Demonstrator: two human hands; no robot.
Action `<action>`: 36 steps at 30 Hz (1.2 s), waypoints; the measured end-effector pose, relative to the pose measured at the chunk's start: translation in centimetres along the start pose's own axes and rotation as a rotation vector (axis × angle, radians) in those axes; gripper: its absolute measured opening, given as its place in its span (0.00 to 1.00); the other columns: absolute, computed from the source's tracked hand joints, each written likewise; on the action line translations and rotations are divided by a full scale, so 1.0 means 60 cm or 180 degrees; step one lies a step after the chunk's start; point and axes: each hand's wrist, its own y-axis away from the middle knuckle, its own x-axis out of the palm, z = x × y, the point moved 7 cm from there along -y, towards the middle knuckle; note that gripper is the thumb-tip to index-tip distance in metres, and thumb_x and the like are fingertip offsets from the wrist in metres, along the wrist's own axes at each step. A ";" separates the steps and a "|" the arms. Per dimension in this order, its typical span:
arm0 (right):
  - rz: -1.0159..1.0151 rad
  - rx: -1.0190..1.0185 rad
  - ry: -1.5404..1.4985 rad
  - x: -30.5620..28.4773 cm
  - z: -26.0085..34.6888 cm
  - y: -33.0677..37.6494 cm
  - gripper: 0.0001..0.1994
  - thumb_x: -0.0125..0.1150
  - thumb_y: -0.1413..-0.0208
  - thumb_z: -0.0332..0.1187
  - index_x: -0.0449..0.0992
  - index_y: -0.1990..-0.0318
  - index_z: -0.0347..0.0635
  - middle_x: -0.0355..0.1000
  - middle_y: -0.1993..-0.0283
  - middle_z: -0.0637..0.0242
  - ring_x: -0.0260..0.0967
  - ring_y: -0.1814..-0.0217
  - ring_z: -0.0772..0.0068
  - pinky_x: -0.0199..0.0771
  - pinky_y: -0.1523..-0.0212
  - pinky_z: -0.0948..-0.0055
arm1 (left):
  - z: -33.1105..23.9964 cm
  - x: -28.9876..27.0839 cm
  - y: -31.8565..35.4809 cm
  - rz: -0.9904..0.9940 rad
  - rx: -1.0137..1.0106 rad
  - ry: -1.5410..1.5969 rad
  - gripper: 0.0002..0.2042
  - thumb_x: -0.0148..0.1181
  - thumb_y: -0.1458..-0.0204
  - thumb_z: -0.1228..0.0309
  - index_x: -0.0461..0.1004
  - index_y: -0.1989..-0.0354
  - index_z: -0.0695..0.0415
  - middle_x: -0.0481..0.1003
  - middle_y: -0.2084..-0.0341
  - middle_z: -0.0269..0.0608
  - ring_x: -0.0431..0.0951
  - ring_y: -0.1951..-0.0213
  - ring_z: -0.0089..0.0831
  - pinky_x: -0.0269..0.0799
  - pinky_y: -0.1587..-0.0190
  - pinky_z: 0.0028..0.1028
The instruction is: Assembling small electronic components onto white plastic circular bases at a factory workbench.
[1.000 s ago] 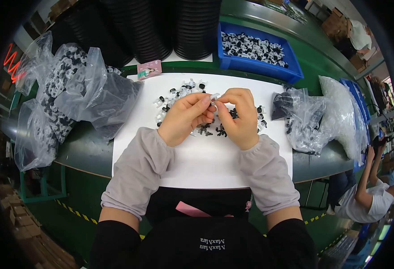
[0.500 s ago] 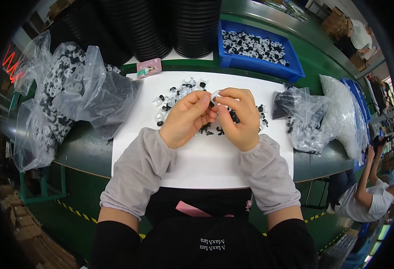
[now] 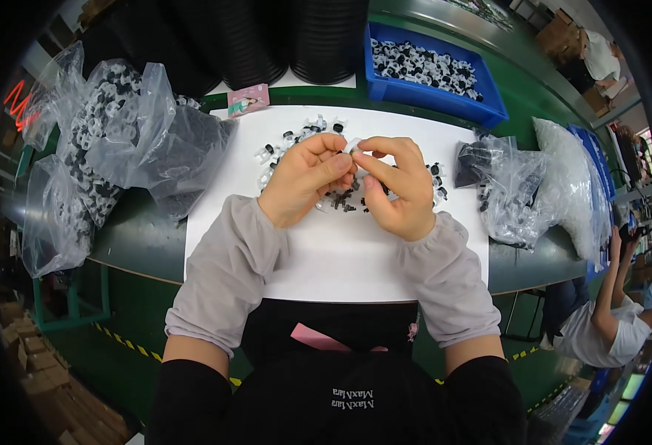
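Above the middle of a white sheet, both my hands meet at a small white plastic part. My left hand is closed, with its thumb and fingers pinching the part's lower side. The fingertips of my right hand press on the part from the other side, its thumb held apart below. Most of the part is hidden by my fingers. Loose white-and-black plastic pieces lie beyond my left hand, and more peek out right of my right hand. Small black pieces lie between and under the hands.
A blue bin of white-and-black pieces stands at the back right. Clear bags of parts sit at left, other plastic bags at right. Black stacked trays and a pink packet are behind. A co-worker is at far right.
Both hands stay together around the white part, which has turned. My right fingers have shifted on it, and the black piece seen on it before is now hidden. The view has tilted slightly.
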 end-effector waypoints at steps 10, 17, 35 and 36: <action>0.0834 0.1063 0.0085 0.009 -0.054 0.021 0.06 0.64 0.60 0.25 0.79 0.70 0.41 0.72 0.67 0.67 0.68 0.65 0.66 0.66 0.62 0.69 | 0.002 -0.011 -0.006 0.0091 -0.0041 -0.0111 0.09 0.55 0.42 0.67 0.67 0.58 0.57 0.69 0.71 0.30 0.68 0.71 0.18 0.66 0.67 0.19; 0.1873 0.0960 0.0550 0.050 -0.035 0.058 0.02 0.65 0.60 0.30 0.81 0.76 0.49 0.68 0.71 0.76 0.64 0.63 0.70 0.56 0.60 0.66 | -0.012 -0.010 -0.009 0.0295 0.0221 0.0509 0.12 0.53 0.40 0.61 0.66 0.56 0.57 0.66 0.71 0.32 0.65 0.70 0.21 0.64 0.66 0.21; 0.0551 0.2336 -0.1418 0.002 -0.064 0.035 0.05 0.60 0.50 0.19 0.74 0.65 0.33 0.73 0.68 0.69 0.65 0.68 0.84 0.67 0.65 0.82 | 0.005 0.007 -0.004 0.0633 0.0089 0.0204 0.15 0.56 0.42 0.60 0.65 0.56 0.57 0.67 0.71 0.31 0.66 0.69 0.20 0.65 0.64 0.21; 0.0248 0.2497 -0.1727 -0.004 -0.062 0.033 0.06 0.59 0.49 0.18 0.74 0.63 0.32 0.73 0.67 0.67 0.66 0.66 0.82 0.67 0.63 0.82 | 0.007 0.012 -0.004 0.0709 0.0057 0.0209 0.15 0.56 0.42 0.60 0.65 0.57 0.56 0.67 0.72 0.31 0.66 0.69 0.20 0.65 0.64 0.21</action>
